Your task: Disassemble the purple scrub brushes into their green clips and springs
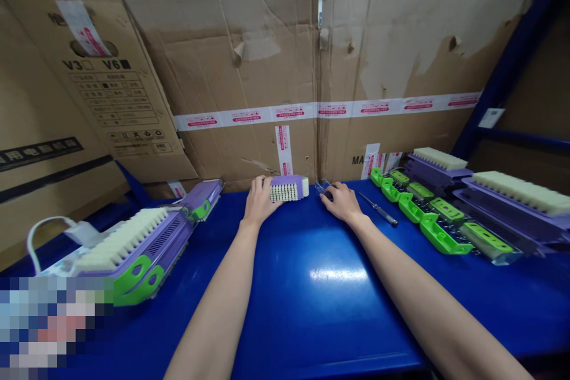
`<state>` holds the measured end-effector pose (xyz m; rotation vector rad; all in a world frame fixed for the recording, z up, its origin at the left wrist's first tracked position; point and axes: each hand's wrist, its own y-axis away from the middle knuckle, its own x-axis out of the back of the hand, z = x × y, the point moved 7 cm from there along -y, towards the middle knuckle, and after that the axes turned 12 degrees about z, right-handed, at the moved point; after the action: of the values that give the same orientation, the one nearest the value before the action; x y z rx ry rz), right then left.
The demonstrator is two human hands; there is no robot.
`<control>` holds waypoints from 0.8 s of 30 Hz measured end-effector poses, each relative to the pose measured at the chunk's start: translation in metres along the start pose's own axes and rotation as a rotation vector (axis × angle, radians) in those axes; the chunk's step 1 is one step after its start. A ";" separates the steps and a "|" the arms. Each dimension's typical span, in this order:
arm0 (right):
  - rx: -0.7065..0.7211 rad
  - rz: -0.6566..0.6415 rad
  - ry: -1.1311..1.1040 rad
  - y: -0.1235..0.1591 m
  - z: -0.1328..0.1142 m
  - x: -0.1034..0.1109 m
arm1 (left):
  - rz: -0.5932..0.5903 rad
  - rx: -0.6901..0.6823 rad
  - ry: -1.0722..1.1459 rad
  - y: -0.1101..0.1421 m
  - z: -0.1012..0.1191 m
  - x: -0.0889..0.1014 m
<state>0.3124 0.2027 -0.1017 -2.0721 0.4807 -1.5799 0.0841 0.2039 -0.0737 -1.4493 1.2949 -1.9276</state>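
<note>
My left hand (259, 200) is closed around the left end of a purple brush-like unit (288, 181) with rows of cream bristles or nubs, at the back of the blue table against the cardboard. To its right, my right hand (344, 200) has its fingers bent over a small clear plastic piece (322, 186) with something dark by it; the fingertips are partly hidden. A screwdriver (379, 209) with a clear handle lies just right of that hand, untouched.
At right stand a row of green clips (409, 208), clear parts with green tops (446, 209) and purple units with cream pads (521, 190). Similar purple and green units (146, 249) and a white cable (42, 222) lie left. Cardboard (249, 71) walls the back.
</note>
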 end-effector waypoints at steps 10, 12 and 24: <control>0.010 0.012 0.001 -0.001 -0.001 0.002 | 0.024 -0.019 -0.028 -0.001 0.005 0.004; 0.014 0.028 0.003 -0.001 -0.002 0.003 | 0.021 -0.016 -0.028 -0.002 0.006 0.004; -0.237 0.291 0.129 -0.001 0.020 0.035 | 0.004 -0.234 -0.039 -0.006 0.033 0.005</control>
<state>0.3410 0.1874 -0.0780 -1.9616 1.0106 -1.5463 0.1129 0.1886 -0.0649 -1.5838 1.5454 -1.7833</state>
